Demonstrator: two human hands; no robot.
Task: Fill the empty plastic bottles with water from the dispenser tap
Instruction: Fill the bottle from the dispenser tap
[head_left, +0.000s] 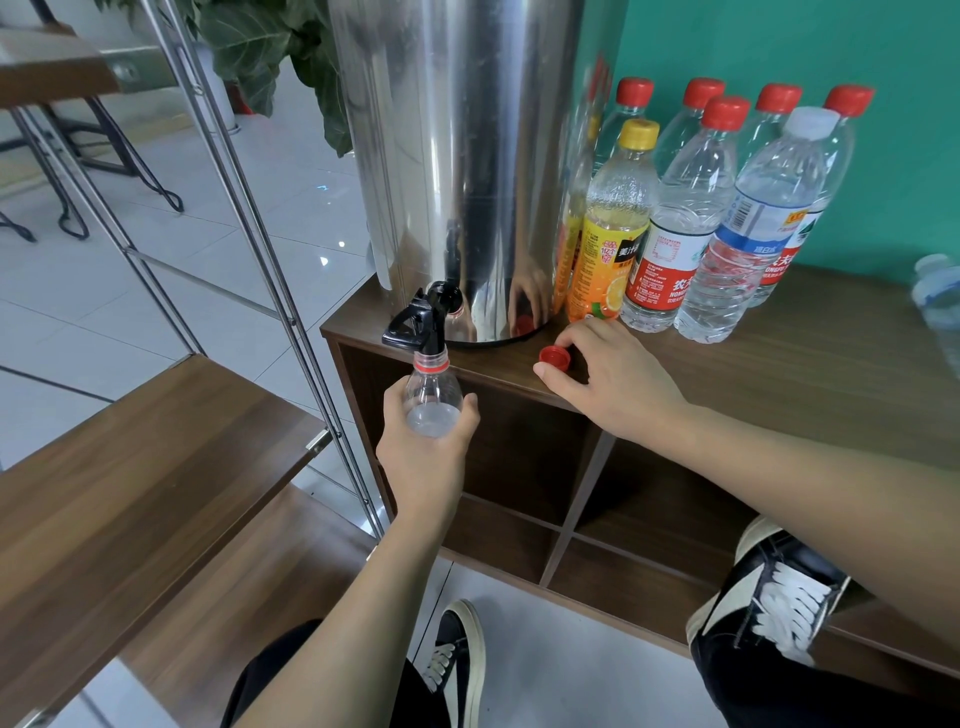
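My left hand (423, 441) grips a clear uncapped plastic bottle (432, 395) and holds its mouth right under the black tap (423, 319) of the tall steel dispenser (462, 156). My right hand (610, 374) rests on the wooden cabinet top (779, 374), its fingers and thumb around a red cap (554, 357) lying there. Behind it stand several capped bottles: an orange-label one with a yellow cap (610, 223), red-capped ones (675, 228) and a white-capped one (753, 228).
Open cubby shelves (519, 467) sit under the cabinet top. A metal-framed wooden shelf unit (130, 467) stands on the left. A leafy plant (270, 52) is behind the dispenser. Another bottle (940, 296) lies at the right edge. My shoes (460, 660) are below.
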